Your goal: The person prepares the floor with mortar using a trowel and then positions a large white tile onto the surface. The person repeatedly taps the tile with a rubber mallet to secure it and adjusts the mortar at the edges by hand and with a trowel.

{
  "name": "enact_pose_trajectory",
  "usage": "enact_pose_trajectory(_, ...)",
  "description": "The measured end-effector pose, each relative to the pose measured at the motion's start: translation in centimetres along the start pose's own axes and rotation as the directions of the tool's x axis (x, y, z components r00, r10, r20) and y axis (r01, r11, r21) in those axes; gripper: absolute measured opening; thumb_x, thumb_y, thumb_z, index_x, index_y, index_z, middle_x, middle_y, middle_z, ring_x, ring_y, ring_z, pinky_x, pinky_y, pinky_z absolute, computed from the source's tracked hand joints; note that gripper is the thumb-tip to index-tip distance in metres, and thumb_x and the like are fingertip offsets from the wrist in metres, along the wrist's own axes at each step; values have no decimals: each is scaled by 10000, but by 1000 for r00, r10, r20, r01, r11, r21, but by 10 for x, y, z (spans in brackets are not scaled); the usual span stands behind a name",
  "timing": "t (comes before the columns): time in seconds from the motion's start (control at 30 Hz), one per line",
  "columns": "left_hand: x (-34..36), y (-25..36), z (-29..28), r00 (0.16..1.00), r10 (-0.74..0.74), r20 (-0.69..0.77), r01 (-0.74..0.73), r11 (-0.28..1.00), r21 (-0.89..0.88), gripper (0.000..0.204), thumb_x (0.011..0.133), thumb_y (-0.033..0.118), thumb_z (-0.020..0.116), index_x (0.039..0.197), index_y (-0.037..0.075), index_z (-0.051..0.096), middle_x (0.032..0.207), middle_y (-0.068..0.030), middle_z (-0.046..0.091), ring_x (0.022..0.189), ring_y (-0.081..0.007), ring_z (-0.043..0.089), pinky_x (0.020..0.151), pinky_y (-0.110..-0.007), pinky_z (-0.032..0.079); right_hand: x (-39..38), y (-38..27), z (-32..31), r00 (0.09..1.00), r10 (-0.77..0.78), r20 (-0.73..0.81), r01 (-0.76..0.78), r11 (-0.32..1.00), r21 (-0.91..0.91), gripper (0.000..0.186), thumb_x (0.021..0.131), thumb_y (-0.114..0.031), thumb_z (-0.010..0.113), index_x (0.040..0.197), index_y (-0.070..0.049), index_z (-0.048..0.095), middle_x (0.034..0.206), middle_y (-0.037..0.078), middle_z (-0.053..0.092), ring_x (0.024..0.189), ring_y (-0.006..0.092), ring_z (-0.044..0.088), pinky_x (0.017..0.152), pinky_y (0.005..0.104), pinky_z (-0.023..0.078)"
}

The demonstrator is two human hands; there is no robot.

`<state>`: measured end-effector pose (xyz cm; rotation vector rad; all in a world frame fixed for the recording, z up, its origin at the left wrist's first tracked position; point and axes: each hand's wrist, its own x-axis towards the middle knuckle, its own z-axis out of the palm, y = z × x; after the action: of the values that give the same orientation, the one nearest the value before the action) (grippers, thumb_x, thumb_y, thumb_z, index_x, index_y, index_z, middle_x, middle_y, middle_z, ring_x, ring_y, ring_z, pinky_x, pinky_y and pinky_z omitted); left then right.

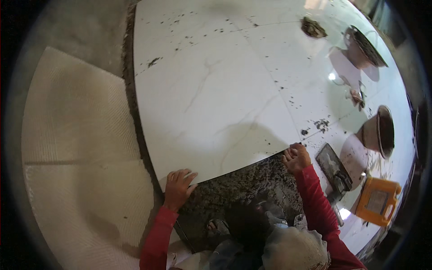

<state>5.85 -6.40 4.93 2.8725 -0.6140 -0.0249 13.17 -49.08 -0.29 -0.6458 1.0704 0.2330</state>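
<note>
Fingers at Both Near Corners of a White Tile

The left hand (178, 189) lay over the near-left corner of the big white tile (220, 108), its fingers spread and thumb apart. Pressing harder there than on the right might have tipped the slab or pushed it toward the dark gap (133, 99) along its left side. Mortar (245, 182) spread out before the near edge, and toes (211, 225) showed close by; a slip there could have nipped skin or smeared the bed. At the near-right corner, the right hand (297, 158) had its fingers curled against the edge; whether they were hooked beneath it could not be told. Crumbs (320, 125) by that corner might have worked into the seam and spoiled the fit.

On the left, two pale slabs (81, 108) (90, 198) bore fine ridges over a dull, chalky face. The tile was glossy and straight-edged, with faint grey-gold veins; the mortar was dark, wet and lumpy. Farther right lay a flat rectangular trowel (330, 163), smeared grey. Two round buckets (359, 54) (373, 132), crusted at the rim, leaned on their sides, and a boxy yellow jug (375, 200) with a moulded handle rested nearest.
</note>
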Motion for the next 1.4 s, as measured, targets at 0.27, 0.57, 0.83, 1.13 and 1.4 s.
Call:
enact_pose_trajectory(0.27,11,-2,0,987,135,89,-151,969,197,508,743,209,773,1208,181,570,1189,-7,547,1127,-193,511,1019,-468,378,2,-1,2,1000,-14,-20,13,1000,-24,217,750,-148,667,899,-112,513,876,-21,558,797,129,560,668,293,383)
enact_pose_trajectory(0.57,9,2,-26,956,291,-37,-278,940,196,446,720,146,744,1109,188,531,1131,7,572,1081,-189,562,1039,-510,370,-3,-16,-31,905,-198,376,341,867,-364,287,819,-163,649,1074,-114,525,946,-9,513,849,148,520,716,279,379)
enact_pose_trajectory(0.83,35,38,-69,943,255,-213,-193,942,275,353,811,62,716,1143,143,631,1195,-40,646,1116,-236,621,974,-478,479,-129,-51,47,943,-110,315,93,993,66,294,913,-224,599,1137,-56,509,1017,54,555,885,198,555,776,323,466)
enact_pose_trajectory(1.13,36,33,-105,934,239,-264,-190,962,198,402,790,-34,682,1171,91,662,1177,-106,687,1057,-300,679,852,-367,587,-139,-91,-12,786,-416,458,602,683,-414,457,931,-302,621,1268,-20,493,1235,129,557,1120,283,541,947,391,428)
enact_pose_trajectory(1.4,45,26,-121,899,166,-404,-164,986,39,317,887,-15,614,1204,-26,618,1153,-163,690,1037,-259,688,865,-322,561,-86,-111,-247,595,-638,490,120,-531,-838,481,902,-362,673,1215,-34,511,1033,194,666,944,317,648,796,394,499)
